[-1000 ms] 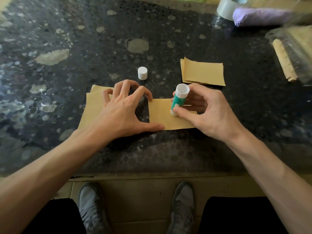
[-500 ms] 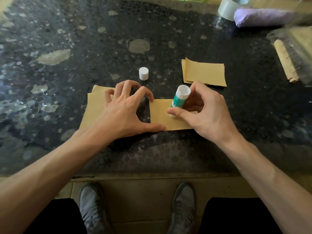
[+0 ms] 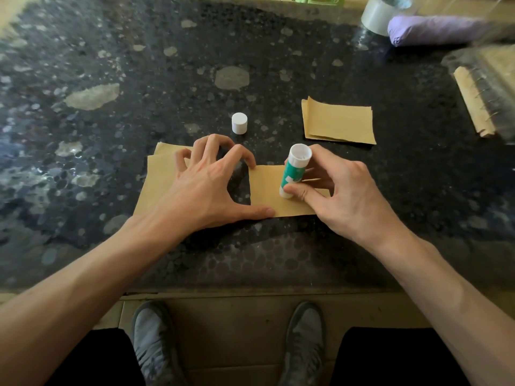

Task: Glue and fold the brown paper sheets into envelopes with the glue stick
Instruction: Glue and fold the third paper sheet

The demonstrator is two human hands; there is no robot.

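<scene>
- Gripping the glue stick low on its barrel between thumb and curled fingers, the right hand holds it tilted, lower end on the sheet.
- The sheet lies flat by the tabletop's near edge, about midway along.
- The left hand has its fingers spread and arched, grasping nothing; the thumb tip presses the sheet's near-left corner, the index tip its far-left corner.
- Its palm hides part of a pile of sheets just to the left.
- A white cap stands upright just beyond those fingers, apart from them.
- Folded sheets lie beyond the right hand, apart.
- A tape roll and a purple bundle sit at the far-right corner.
- A pad lies blurred under clear plastic along the right edge.
</scene>
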